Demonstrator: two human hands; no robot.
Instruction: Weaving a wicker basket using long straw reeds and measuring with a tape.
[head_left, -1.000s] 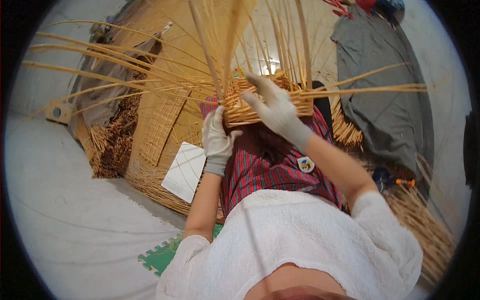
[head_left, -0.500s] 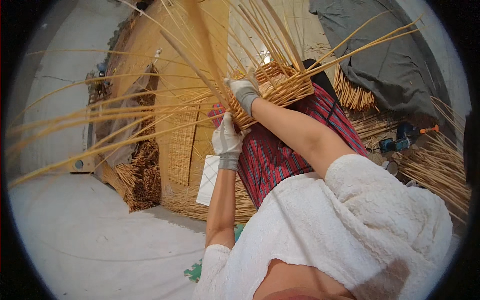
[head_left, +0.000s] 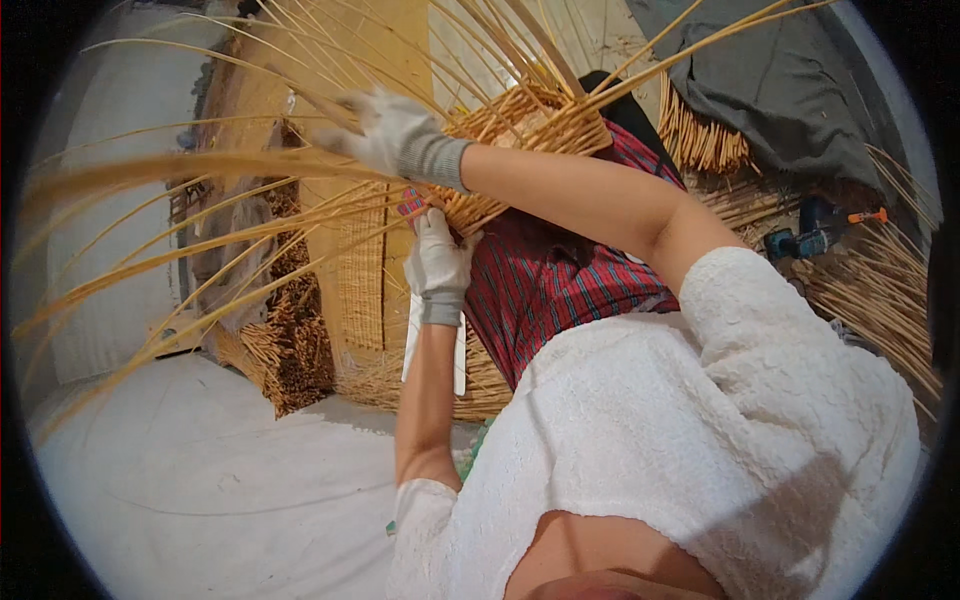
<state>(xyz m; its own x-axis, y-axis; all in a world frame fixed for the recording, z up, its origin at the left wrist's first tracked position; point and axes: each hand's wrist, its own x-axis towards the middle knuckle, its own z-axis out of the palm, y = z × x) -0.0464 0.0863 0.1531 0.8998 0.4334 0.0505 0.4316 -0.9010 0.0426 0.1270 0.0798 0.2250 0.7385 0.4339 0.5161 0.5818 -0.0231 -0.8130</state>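
Left hand [head_left: 438, 262] clamped on corner of basket [head_left: 577, 136], likely steadying it; right hand [head_left: 392, 135] left of basket, among rods [head_left: 220, 165], blurred, grip unclear.

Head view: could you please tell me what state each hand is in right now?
Left hand: closed, holding the left corner of the wicker basket.
Right hand: blurred among the long rods; whether open or closed cannot be told.
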